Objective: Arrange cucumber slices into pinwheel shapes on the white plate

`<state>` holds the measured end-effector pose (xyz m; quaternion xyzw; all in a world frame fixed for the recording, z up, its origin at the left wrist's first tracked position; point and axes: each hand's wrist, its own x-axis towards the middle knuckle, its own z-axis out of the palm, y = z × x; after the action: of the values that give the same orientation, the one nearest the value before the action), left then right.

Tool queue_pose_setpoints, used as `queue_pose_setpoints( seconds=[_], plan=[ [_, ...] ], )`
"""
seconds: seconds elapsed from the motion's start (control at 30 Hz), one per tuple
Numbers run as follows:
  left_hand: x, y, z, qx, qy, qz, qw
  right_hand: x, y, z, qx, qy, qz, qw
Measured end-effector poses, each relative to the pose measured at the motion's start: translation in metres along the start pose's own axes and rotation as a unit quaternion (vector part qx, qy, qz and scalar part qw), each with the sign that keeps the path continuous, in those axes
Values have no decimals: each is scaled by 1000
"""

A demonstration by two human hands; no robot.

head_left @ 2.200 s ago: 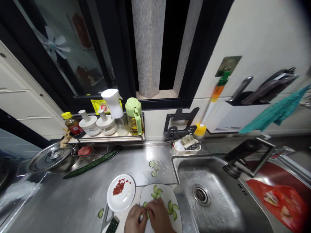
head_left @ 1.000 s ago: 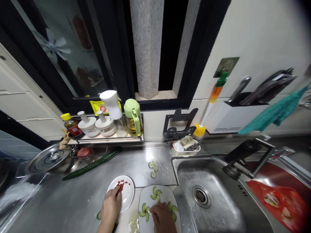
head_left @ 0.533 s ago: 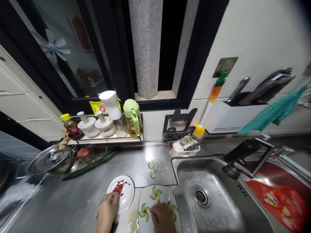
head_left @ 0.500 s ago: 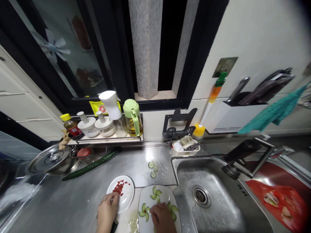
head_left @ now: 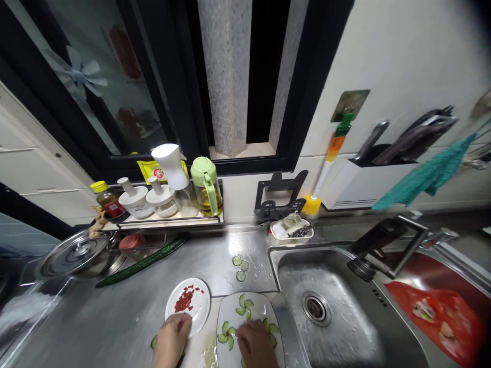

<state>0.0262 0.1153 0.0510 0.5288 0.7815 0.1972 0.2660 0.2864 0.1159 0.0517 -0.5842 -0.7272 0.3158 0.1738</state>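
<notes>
My left hand (head_left: pixel 172 338) is at the lower left rim of a small round white plate (head_left: pixel 201 318), its fingers bent together; whatever they may hold is hidden. Small red pieces (head_left: pixel 184 300) lie heaped on that plate. Over the larger squarish white plate (head_left: pixel 225 309), my right hand (head_left: pixel 256 341) has its fingertips pinched beside a pinwheel of cucumber slices (head_left: pixel 225 337) with a red bit at its centre. I cannot make out anything in that pinch. Another cucumber pinwheel (head_left: pixel 244 304) lies toward the back, and one more is partly covered by my right hand.
Thin cucumber slices (head_left: pixel 240 267) lie on the wet steel counter. A whole cucumber (head_left: pixel 141 261) rests below the seasoning rack (head_left: pixel 172 221). The sink (head_left: pixel 330 317) is at right, with a soap dish (head_left: pixel 290 231) behind it. A lidded pot (head_left: pixel 79 255) stands left.
My left hand has drawn back from the red pieces to the small plate's lower rim. My right hand stays nearly in place over the larger plate. The view shifts slightly.
</notes>
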Motion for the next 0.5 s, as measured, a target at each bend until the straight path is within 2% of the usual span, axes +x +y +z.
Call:
queue_pose_setpoints(
  seconds=[0.1, 0.2, 0.27, 0.33, 0.4, 0.5],
  plan=[
    [1, 8, 0, -44, 5, -14, 999, 0, -2, -3, 3, -5, -2, 1000],
    [-1, 31, 7, -106, -24, 2, 994, 2, -6, -8, 3, 1, -1, 1000],
    [-4, 53, 18, -147, -19, 47, 988, 5, -7, -13, 1, 12, 9, 1000],
    [-8, 76, 31, -156, -23, 62, 986, 9, -7, -19, -8, 16, 22, 1000],
    [-10, 96, 44, -168, -46, 95, 980, 13, -6, -26, -24, 17, 34, 999],
    [-10, 116, 58, -165, -53, 123, 977, 18, -3, -36, -45, 29, 45, 998]
  ],
)
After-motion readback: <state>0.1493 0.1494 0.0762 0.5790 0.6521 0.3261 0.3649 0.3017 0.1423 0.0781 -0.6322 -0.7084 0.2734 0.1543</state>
